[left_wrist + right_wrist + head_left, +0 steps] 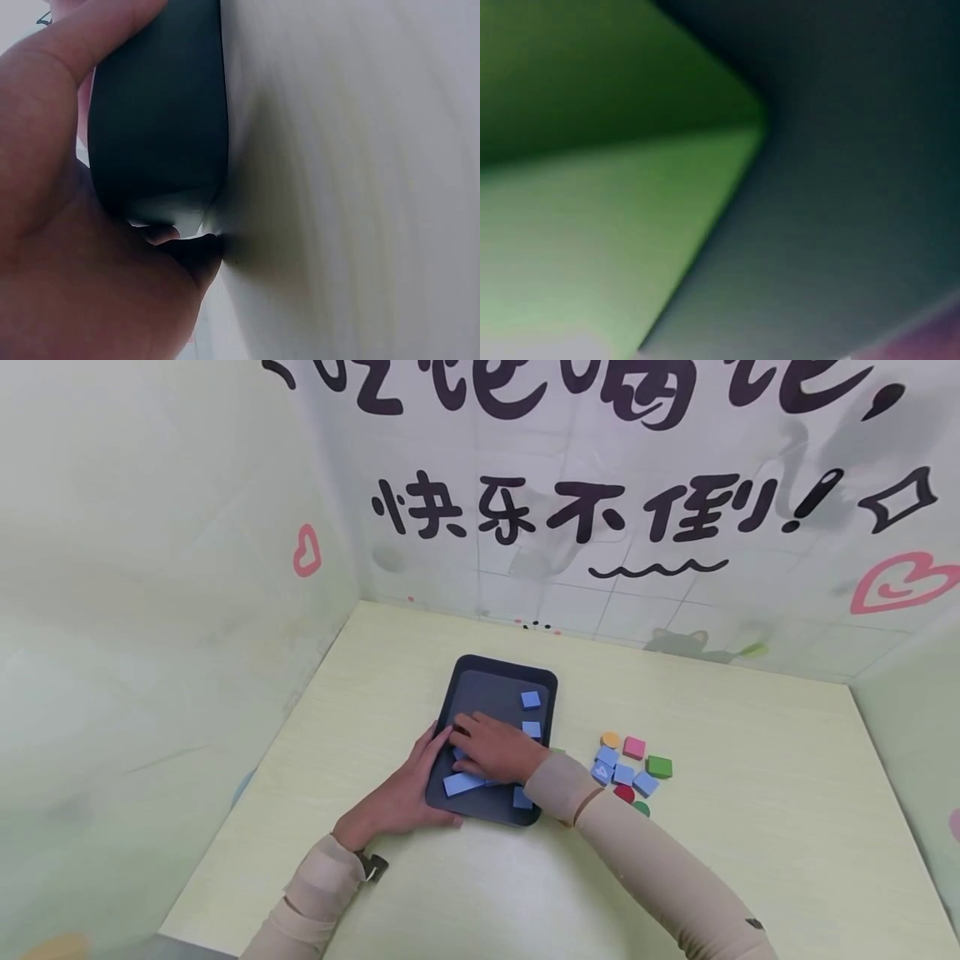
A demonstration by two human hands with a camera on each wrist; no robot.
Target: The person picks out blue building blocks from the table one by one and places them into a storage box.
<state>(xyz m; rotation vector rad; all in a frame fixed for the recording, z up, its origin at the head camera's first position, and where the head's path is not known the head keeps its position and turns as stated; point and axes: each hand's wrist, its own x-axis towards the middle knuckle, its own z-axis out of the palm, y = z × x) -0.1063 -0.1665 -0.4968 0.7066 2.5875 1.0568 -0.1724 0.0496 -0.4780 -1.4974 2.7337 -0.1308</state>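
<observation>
A dark rectangular tray [491,687] lies on the table with several blue blocks in it. My left hand [401,793] grips its left side near the front corner, thumb along the front edge; the left wrist view shows the hand [82,247] round the tray's dark wall [161,97]. Over the middle of the tray, my right hand [498,750] has its fingers curled and pinches a small blue block [459,753], partly hidden under them. A long blue block [463,784] lies just in front of that hand. Blue blocks [531,699] stand along the tray's right side.
Right of the tray lies a loose group: blue blocks [623,775], a pink block [634,747], a green block [659,767], a yellow round piece [611,740] and a red one [624,793]. Close to the right wrist camera is a green block [592,225]. A printed wall stands behind the table.
</observation>
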